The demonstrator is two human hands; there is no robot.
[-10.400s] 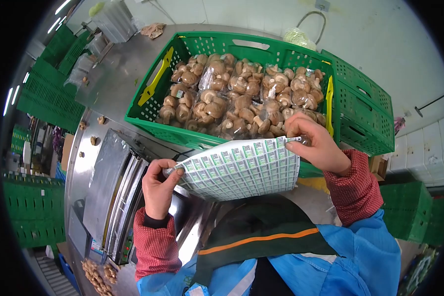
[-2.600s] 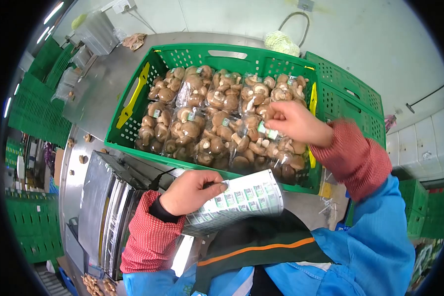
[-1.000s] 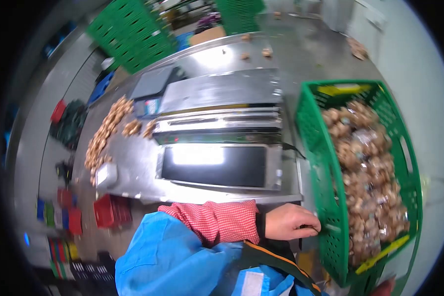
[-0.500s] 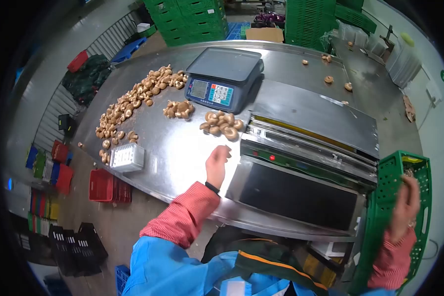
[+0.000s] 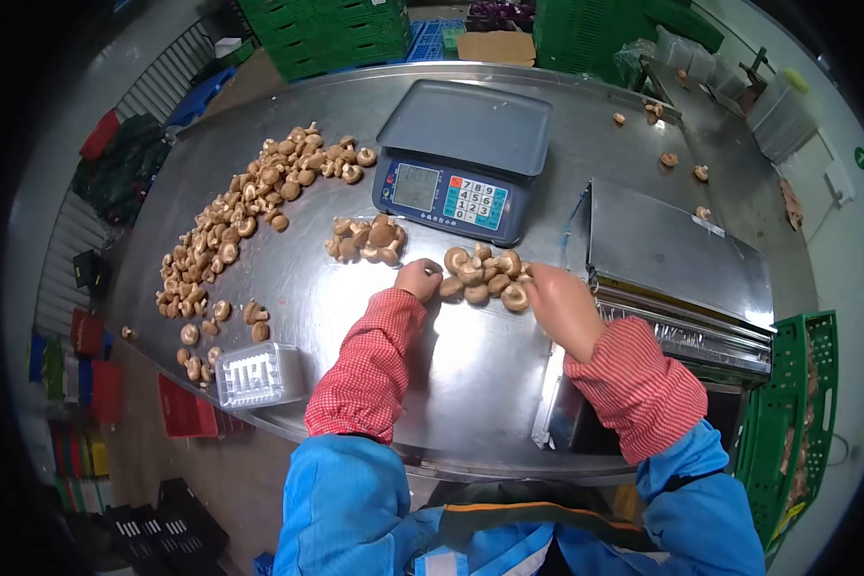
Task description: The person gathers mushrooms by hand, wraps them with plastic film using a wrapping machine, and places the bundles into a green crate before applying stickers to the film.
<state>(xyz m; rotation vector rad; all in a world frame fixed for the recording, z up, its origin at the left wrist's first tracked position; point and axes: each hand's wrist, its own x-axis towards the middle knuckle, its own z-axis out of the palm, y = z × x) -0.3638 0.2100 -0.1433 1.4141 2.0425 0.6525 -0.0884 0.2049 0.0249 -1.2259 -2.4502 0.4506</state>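
A clump of brown mushrooms (image 5: 486, 276) lies on the steel table between my two hands. Just left of it is my left hand (image 5: 419, 279), its fingers curled in; what they hold, if anything, is hidden. My right hand (image 5: 557, 300) presses against the clump's right side with bent fingers, their tips hidden behind the mushrooms. Farther left, a second small group of mushrooms (image 5: 365, 240) rests in front of the scale (image 5: 451, 192). A long heap of loose mushrooms (image 5: 249, 206) spreads across the table's left part.
An upturned clear plastic tray (image 5: 257, 376) sits at the front left edge. The film wrapping machine (image 5: 681, 259) stands on the right, with a green crate (image 5: 782, 422) beyond it. Stray mushrooms (image 5: 669, 159) dot the back right. Green crates (image 5: 326, 38) are stacked behind the table.
My right hand has come from the green crate on the right over to the mushroom clump. My left hand stays by the clump, fingers curled. The view has shifted, bringing the scale closer.
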